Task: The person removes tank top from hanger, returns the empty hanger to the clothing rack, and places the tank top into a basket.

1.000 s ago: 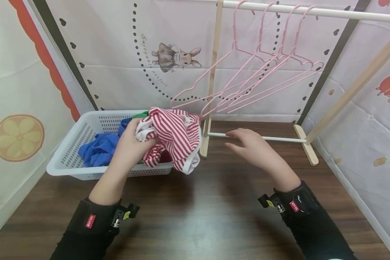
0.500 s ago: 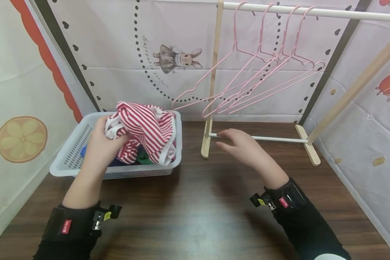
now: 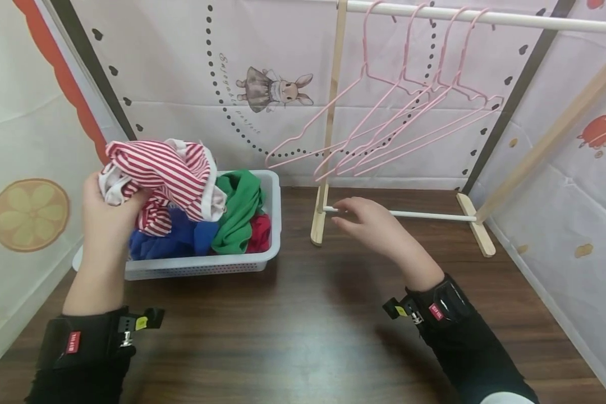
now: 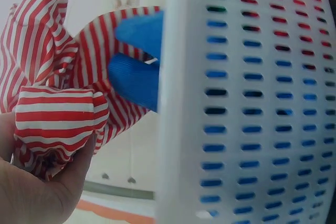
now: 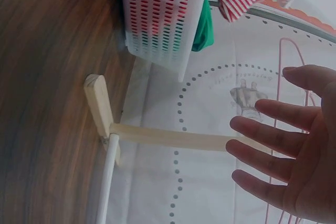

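Note:
A bunched red-and-white striped garment with white trim is gripped by my left hand over the left part of a white plastic basket. In the left wrist view, thumb and fingers close around a fold of the striped cloth. Beneath it in the basket lie blue cloth, green cloth and red cloth. My right hand hovers in front of the rack's lower bar, holding nothing. Its fingers are spread and relaxed in the right wrist view.
Several pink hangers hang from the white top rail of a wooden rack, right of the basket. The rack's left foot stands near the basket's right end. Printed white cloth walls enclose the brown wooden table.
My left hand has carried the striped garment leftward across the basket and raised it, uncovering the green and red cloth. The right hand has drifted slightly left.

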Demonstrator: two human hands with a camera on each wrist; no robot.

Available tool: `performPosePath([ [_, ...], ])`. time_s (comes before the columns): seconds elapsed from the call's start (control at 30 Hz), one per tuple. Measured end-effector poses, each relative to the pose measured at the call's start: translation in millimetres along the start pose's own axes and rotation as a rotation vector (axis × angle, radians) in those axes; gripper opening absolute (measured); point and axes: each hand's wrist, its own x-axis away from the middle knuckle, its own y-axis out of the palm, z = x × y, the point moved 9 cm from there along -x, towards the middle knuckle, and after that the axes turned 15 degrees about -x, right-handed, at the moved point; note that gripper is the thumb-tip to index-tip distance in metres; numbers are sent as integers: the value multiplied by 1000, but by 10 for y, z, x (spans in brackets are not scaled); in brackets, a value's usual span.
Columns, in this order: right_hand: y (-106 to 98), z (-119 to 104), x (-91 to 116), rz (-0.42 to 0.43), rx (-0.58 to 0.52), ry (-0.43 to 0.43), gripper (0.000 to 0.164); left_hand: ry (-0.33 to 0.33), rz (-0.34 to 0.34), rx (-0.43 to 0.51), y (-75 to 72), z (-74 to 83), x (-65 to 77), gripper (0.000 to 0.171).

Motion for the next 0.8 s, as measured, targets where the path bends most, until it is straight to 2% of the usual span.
performPosePath([
  [0.1,8,-46,-31,4,-20,4,40,-50,32,51,-56,-91,-39,70],
  [0.27,45,-77,-70,0,-35,20,40,-83,65,87,-94,-224,-90,69],
  [0.37,75,-65,-75,-12,-28,29,41,-108,66,51,-103,-324,-119,67],
  [0.47,99,-51,-81,-17,-10,25,42,-137,52,-25,-92,-431,-142,66],
  [0.6,121,-35,-86,-21,8,15,41,-174,9,-117,-40,-557,-164,69],
  [0.7,127,-26,-87,-19,9,13,40,-173,-29,-196,-1,-607,-182,71],
  [0.8,127,-23,-85,-19,9,11,40,-140,-71,-272,47,-615,-203,74],
])
